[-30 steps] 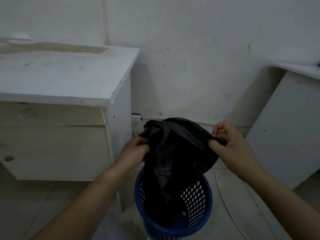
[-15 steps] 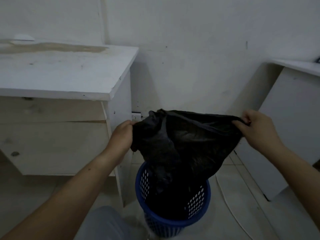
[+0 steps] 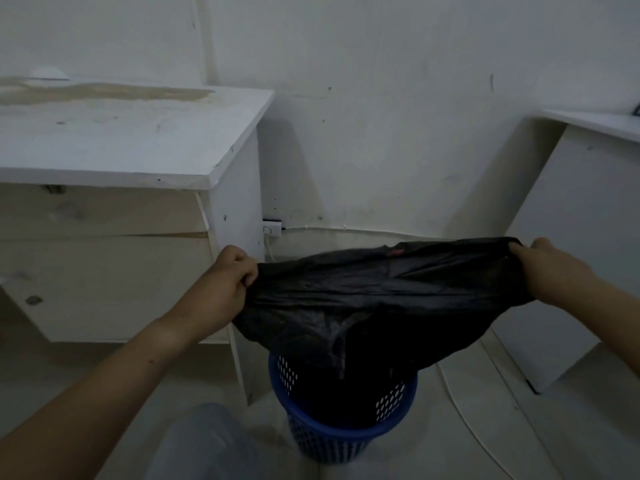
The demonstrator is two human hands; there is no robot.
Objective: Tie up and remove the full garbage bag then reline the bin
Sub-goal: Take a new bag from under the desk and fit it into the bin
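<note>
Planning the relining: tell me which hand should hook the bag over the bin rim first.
Left, probably: the left hand grips the black bag nearer the blue bin, while the right hand holds it far out to the side.

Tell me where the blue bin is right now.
Head view, bottom centre: the blue bin stands on the floor just right of the white desk, with the black bag hanging into it.

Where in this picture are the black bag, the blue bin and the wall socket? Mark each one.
black bag (image 3: 381,299), head view, on its stretched middle panel.
blue bin (image 3: 325,445), head view, on its latticed outer wall.
wall socket (image 3: 272,227), head view, on its white face.
</note>
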